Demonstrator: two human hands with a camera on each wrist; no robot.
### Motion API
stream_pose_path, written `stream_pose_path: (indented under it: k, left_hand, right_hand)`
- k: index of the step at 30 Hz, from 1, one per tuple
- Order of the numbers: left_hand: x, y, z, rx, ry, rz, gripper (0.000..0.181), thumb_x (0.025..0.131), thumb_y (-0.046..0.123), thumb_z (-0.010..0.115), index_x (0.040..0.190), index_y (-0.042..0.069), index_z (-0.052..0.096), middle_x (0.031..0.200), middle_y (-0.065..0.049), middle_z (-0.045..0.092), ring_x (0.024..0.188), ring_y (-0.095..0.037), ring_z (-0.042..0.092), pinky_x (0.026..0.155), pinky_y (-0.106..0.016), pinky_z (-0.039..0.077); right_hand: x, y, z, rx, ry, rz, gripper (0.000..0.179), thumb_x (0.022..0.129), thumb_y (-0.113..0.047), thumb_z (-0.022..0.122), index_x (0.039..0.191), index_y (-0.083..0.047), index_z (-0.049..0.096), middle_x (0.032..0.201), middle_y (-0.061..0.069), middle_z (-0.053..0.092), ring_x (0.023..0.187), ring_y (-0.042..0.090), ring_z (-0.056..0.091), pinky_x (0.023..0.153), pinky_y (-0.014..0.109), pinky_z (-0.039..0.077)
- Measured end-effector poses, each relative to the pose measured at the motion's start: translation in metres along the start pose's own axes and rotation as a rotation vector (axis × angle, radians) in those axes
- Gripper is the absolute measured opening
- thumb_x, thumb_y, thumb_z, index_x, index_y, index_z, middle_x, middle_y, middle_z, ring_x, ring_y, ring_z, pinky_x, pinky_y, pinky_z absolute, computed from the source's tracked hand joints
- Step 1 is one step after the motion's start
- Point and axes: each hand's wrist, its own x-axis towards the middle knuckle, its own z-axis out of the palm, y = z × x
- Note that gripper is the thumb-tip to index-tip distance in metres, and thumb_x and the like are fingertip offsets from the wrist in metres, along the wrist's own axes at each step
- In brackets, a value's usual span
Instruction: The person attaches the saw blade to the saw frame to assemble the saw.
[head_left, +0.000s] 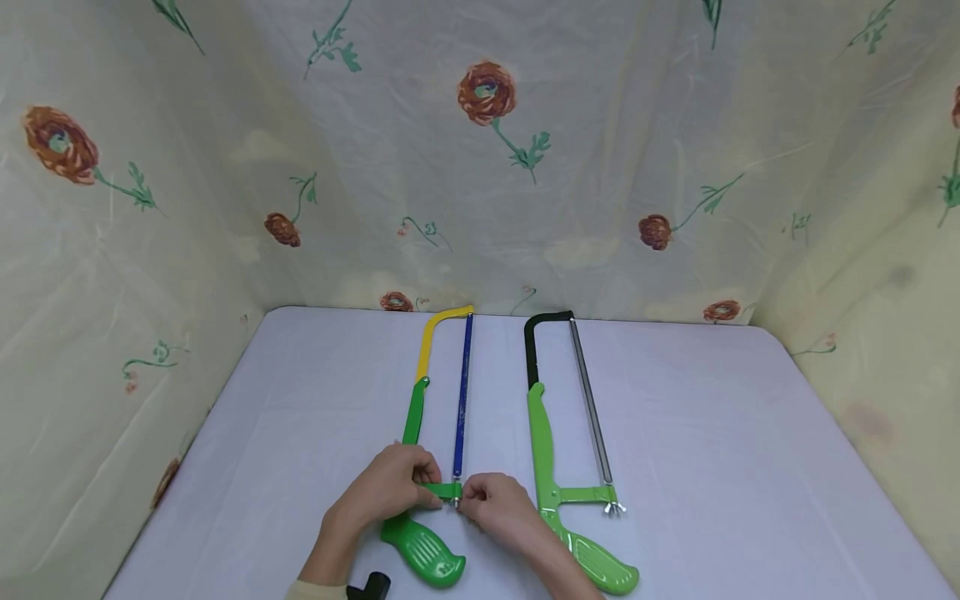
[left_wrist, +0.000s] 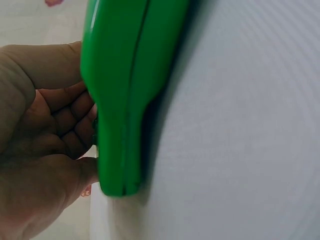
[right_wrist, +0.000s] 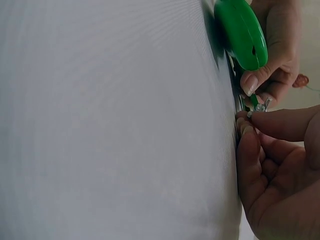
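A hacksaw with a green handle point(head_left: 426, 552), yellow front frame point(head_left: 425, 346) and blue blade point(head_left: 462, 392) lies on the table. My left hand point(head_left: 393, 482) grips its green crossbar between thumb and fingers, beside the blade's near end. From the other side, my right hand point(head_left: 498, 508) has its thumb and fingers curled together at the silvery wing nut point(right_wrist: 261, 106) at the crossbar's end. The fingertips partly hide that small fitting. In the left wrist view, the green handle covers part of the left hand point(left_wrist: 45, 125).
A second hacksaw, with a light green handle point(head_left: 600, 567), black front frame point(head_left: 531, 350) and grey blade point(head_left: 591, 400), lies to the right, close to my right forearm. A black object point(head_left: 372, 586) shows by my left sleeve. Flowered cloth point(head_left: 585, 125) surrounds the white table point(head_left: 727, 433).
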Motion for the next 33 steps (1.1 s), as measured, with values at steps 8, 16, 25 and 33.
stream_pose_path:
  k: [8,16,25,33]
  left_hand:
    - [-0.0002,-0.0005,0.0007,-0.008,0.008,-0.004,0.020,0.071,0.015,0.087,0.079,0.018,0.070,0.071,0.007,0.063,0.067,-0.011,0.056,0.059,-0.024,0.046]
    - [0.0000,-0.0012,0.0002,-0.007,0.010,0.005,0.020,0.071,0.015,0.087,0.079,0.018,0.070,0.071,0.007,0.063,0.067,-0.010,0.056,0.059,-0.024,0.046]
    - [-0.0012,-0.0006,-0.0009,-0.005,0.006,0.007,0.019,0.072,0.015,0.087,0.079,0.018,0.069,0.071,0.007,0.062,0.067,-0.010,0.055,0.059,-0.023,0.045]
    - [-0.0010,0.0003,-0.0005,0.014,0.012,0.006,0.019,0.072,0.015,0.087,0.078,0.019,0.069,0.071,0.008,0.062,0.067,-0.010,0.055,0.060,-0.023,0.045]
  right_hand:
    - [0.0026,0.0027,0.0022,-0.036,0.027,-0.031,0.004,0.081,-0.010,0.068,0.077,-0.008,0.068,0.063,-0.005,0.054,0.059,0.012,0.048,0.054,0.022,0.035]
    - [0.0011,0.0010,0.0004,-0.038,0.013,-0.030,0.011,0.081,-0.012,0.066,0.070,-0.008,0.067,0.060,-0.006,0.053,0.057,0.011,0.047,0.055,0.023,0.035]
    - [-0.0028,-0.0039,-0.0017,0.017,-0.020,0.032,0.029,0.082,-0.032,0.071,0.063,-0.013,0.060,0.056,-0.008,0.048,0.054,0.011,0.042,0.051,0.024,0.030]
    - [-0.0025,-0.0040,-0.0013,0.030,-0.006,0.051,0.029,0.083,-0.031,0.069,0.068,-0.005,0.066,0.055,-0.008,0.047,0.054,0.011,0.041,0.050,0.024,0.029]
